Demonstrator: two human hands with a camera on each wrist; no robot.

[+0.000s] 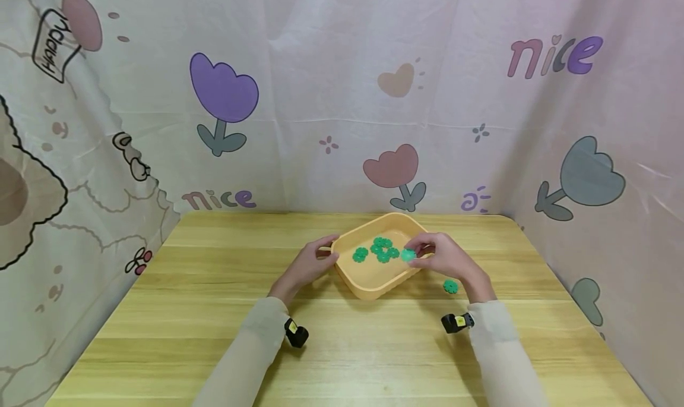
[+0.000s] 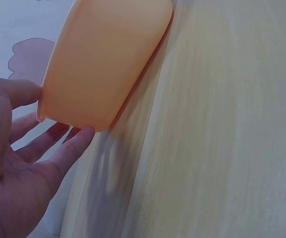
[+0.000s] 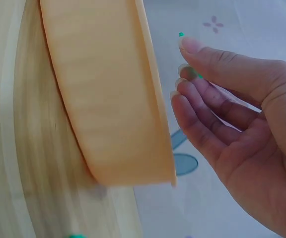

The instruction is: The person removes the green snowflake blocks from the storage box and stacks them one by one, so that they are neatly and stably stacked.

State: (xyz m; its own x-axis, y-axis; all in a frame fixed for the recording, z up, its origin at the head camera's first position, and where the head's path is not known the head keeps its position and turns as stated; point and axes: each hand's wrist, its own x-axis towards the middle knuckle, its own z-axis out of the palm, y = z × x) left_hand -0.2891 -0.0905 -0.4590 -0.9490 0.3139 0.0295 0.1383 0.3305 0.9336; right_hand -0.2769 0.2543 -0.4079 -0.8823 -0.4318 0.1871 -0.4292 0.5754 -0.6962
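A shallow yellow plastic tray (image 1: 369, 273) sits on the table, turned at an angle. My left hand (image 1: 309, 265) holds its left end; in the left wrist view the thumb meets the rim and the fingers (image 2: 72, 148) touch the end wall. Over the tray's right side, my right hand (image 1: 446, 257) pinches a green flower-shaped disc (image 1: 408, 255). In the right wrist view only slivers of green show by the thumb and fingertips. Several similar green discs (image 1: 383, 249) lie inside the tray, with a small group (image 1: 360, 254) to their left.
One more green disc (image 1: 450, 286) lies on the wooden table (image 1: 374, 359), right of the tray and beside my right wrist. A patterned cloth (image 1: 320, 86) hangs behind the table and along both sides. Small black cameras (image 1: 296, 334) are worn at both wrists.
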